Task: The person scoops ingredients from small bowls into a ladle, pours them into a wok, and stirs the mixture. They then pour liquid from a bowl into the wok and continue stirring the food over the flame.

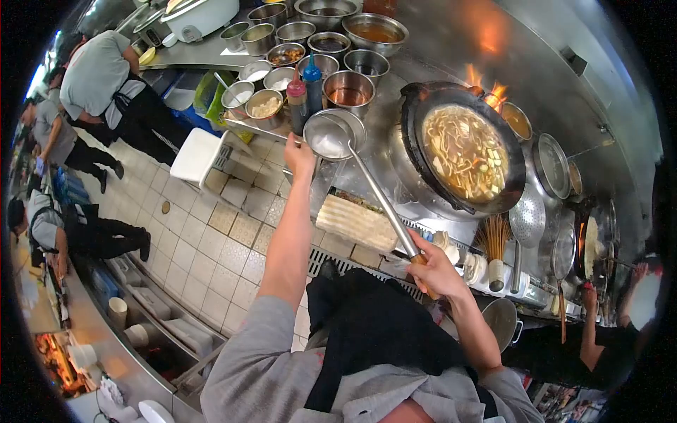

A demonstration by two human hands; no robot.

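Note:
My right hand [434, 268] is closed around the wooden end of a long-handled ladle [374, 185]. The ladle's head rests in or over a small metal bowl [360, 128] with something whitish in it. With its fingers at the near left edge of that bowl, my left hand [301, 156] grips the rim. To the right of the ladle, a large black wok [513, 185] holds noodles and cut vegetables [465, 151] in bubbling brown broth. Flames [496, 96] rise behind the wok. A folded striped cloth [357, 222] lies below the ladle's handle.
Red [297, 99] and blue-capped [312, 81] squeeze bottles stand beside several metal seasoning pots [349, 92]. A bamboo brush [495, 247] and perforated skimmer [527, 215] lie right of my right hand. A white stool [196, 156] is on the tiled floor. Other people [106, 81] work at left and far right.

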